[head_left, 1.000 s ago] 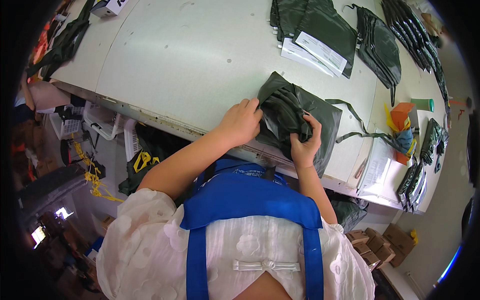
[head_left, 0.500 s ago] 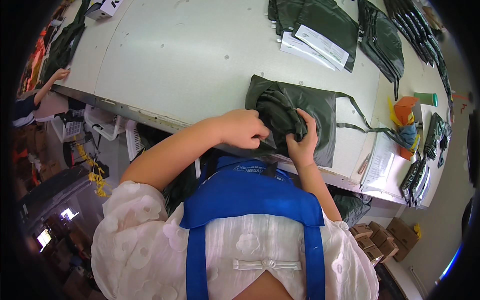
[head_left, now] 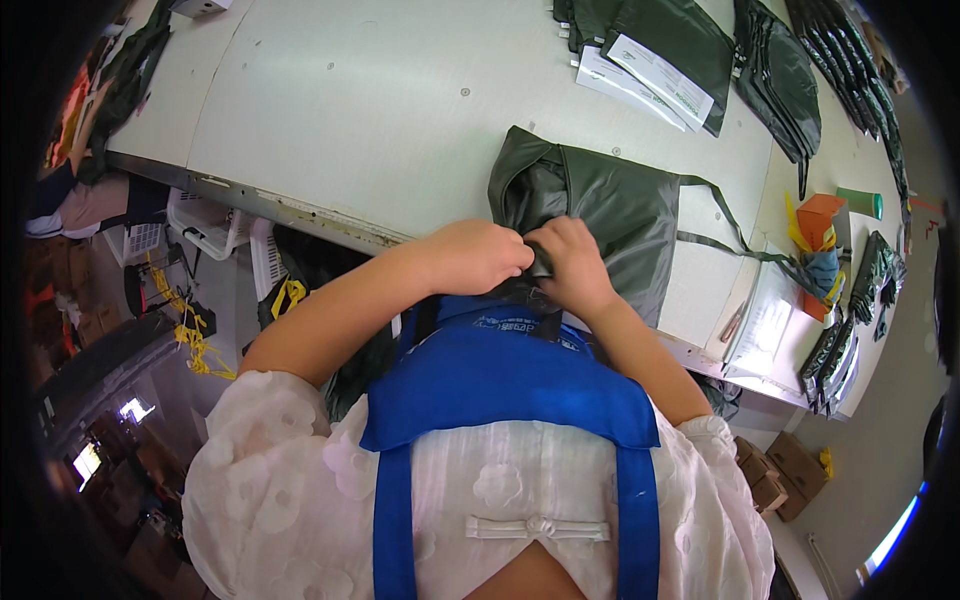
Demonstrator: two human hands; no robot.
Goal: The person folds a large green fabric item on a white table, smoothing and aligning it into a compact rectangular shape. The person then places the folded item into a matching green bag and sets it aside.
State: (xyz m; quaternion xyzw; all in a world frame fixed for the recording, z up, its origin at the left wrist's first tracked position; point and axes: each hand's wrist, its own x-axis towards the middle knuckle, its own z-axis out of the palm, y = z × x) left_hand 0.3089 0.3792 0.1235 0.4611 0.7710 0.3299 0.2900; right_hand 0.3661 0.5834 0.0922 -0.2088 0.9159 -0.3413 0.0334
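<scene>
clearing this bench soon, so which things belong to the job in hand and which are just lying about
Seemingly in use:
dark green bag, with left hand and right hand at its near side
its strap

Seemingly lying about:
white-labelled dark pouches
green cylinder
papers
cardboard boxes

On the right of the tabletop [head_left: 350,110], 1 green roll [head_left: 863,204] lies near an orange container [head_left: 822,215] and a white sheet [head_left: 758,320], with cardboard boxes [head_left: 795,463] below, while a white basket [head_left: 203,222] and yellow straps [head_left: 190,345] show below at left.
</scene>
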